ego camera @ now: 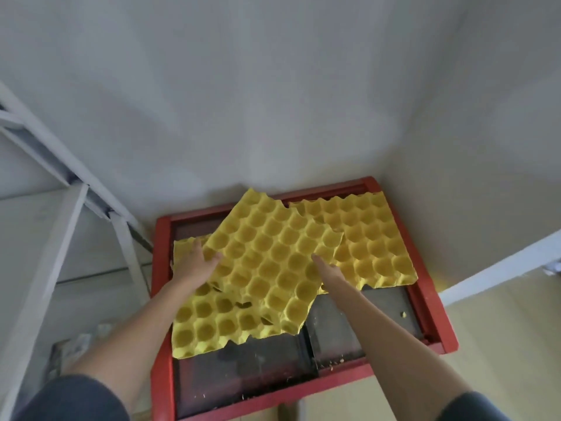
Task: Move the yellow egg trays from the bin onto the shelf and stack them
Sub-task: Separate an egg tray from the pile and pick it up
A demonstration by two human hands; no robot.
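Seen from above, a person reaches both bare forearms into a red-framed rectangular bin (431, 287) with a dark floor, set in the corner of a room with pale grey walls. The topmost yellow moulded egg tray (270, 262), its round cups facing up, lies askew and tilted across the bin, one corner rising over the far rim. The left hand (195, 264) grips this tray at its left edge, thumb curled over the top surface and the other fingers tucked beneath. The right hand (329, 273) holds the tray's right edge, thumb pressed on top; its remaining fingers are hidden under the tray, so how they lie cannot be told. A second yellow egg tray (376, 247) lies flat at the far right of the bin, partly covered by the held one. A third yellow egg tray (212, 326) lies at the near left, its far half under the held tray. Small yellow crumbs (403, 314) dot the bin's dark floor. A white-painted metal shelf frame (63, 226) with slanted struts stands just left of the bin. Dark blue sleeves (76, 399) cover both upper arms at the bottom edge.
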